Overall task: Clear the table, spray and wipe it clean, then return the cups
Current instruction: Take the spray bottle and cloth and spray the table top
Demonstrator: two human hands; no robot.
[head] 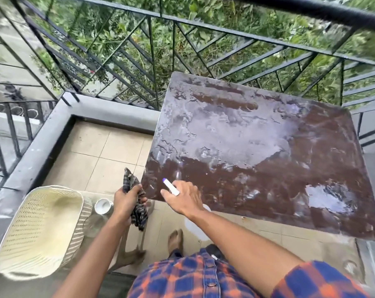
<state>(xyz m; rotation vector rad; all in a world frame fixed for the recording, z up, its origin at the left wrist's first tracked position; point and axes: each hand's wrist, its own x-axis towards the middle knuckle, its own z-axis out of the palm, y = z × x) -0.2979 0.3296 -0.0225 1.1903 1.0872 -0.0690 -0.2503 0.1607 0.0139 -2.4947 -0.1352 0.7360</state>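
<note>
The brown table (311,190) is wet, with pale streaks and puddles over most of its top and nothing standing on it. My right hand (183,197) is at its near left corner, gripping a white spray bottle (196,229); its white nozzle with a blue tip (170,186) points over the tabletop, and the bottle body hangs below my hand. My left hand (126,200) is left of the table corner, holding a dark checked cloth (137,211) bunched up. A white cup (102,206) stands on the floor beside the basket.
A cream woven basket (40,233) lies tilted on the floor at the lower left. A black metal railing (152,72) on a grey ledge runs around the balcony, close behind the table. The floor is beige tile. My bare foot (175,239) is near the table edge.
</note>
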